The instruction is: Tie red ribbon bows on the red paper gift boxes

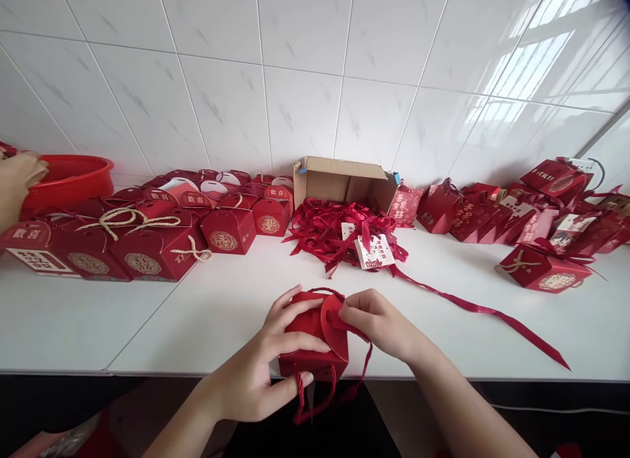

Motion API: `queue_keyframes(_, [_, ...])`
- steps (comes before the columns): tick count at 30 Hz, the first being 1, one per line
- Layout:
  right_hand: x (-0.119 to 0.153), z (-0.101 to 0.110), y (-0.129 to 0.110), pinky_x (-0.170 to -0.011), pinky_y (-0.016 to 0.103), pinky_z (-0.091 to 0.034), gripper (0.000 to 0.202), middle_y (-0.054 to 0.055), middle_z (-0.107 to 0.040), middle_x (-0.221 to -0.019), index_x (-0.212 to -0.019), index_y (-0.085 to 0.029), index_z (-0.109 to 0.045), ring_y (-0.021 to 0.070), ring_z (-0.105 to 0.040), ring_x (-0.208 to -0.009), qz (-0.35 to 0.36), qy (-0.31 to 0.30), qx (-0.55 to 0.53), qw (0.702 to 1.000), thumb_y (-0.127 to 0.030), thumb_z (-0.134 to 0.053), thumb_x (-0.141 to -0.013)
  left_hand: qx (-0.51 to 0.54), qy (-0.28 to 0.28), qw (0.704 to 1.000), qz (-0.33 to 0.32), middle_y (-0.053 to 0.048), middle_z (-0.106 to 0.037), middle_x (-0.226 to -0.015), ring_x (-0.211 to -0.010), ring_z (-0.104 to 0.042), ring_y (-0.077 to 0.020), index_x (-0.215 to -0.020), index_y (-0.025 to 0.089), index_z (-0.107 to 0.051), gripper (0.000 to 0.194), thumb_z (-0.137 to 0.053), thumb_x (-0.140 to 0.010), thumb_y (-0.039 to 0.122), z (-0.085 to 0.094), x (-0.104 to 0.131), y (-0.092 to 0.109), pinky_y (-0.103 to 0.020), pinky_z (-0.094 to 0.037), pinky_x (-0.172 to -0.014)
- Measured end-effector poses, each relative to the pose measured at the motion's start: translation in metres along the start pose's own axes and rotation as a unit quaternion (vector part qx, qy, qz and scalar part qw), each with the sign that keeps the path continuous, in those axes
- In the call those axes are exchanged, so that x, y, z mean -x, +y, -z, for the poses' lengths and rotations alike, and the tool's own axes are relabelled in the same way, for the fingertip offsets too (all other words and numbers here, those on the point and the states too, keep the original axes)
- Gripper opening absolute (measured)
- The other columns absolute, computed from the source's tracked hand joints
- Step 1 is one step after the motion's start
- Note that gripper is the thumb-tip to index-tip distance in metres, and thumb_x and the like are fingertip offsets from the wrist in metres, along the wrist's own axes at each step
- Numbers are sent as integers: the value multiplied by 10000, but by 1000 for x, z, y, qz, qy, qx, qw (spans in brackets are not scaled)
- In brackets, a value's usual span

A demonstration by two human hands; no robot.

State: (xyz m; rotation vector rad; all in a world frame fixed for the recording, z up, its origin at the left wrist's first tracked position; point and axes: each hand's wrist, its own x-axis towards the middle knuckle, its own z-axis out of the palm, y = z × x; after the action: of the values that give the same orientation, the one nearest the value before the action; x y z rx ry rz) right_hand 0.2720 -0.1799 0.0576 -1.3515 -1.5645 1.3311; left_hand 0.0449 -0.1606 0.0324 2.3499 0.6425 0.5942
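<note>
Found the left hand (260,353), fingers spread, gripping the red gift box (312,323) across its top and near face. Found the right hand (378,323) pinched on a ribbon (367,363) at the box's round flap (335,340). Located the box between both hands, close to the near edge of the white table (221,327). Noted a cord handle (300,395) looped across the left thumb, hanging past that edge. Noted a ribbon heap (327,225) beyond both hands. Judged likeliest fault: spring-back of the flap from any easing of the left fingers. Rated also possible: creasing of the card under a hard tug, snagging of the left thumb in the loop, and tipping of the box from a pull toward the body.
</note>
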Motion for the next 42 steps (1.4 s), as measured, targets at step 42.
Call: queue_keyframes(42, [-9, -7, -18, -863, 321, -454, 141, 51, -602, -946, -853, -195, -622, 166, -576, -908, 256, 44, 118, 959, -264, -518, -918, -116, 98, 988, -9, -77, -293, -1471, -1374, -256, -254, -1454, 276, -204, 742, -446, -793, 39, 9, 5, 27, -439, -345, -1114])
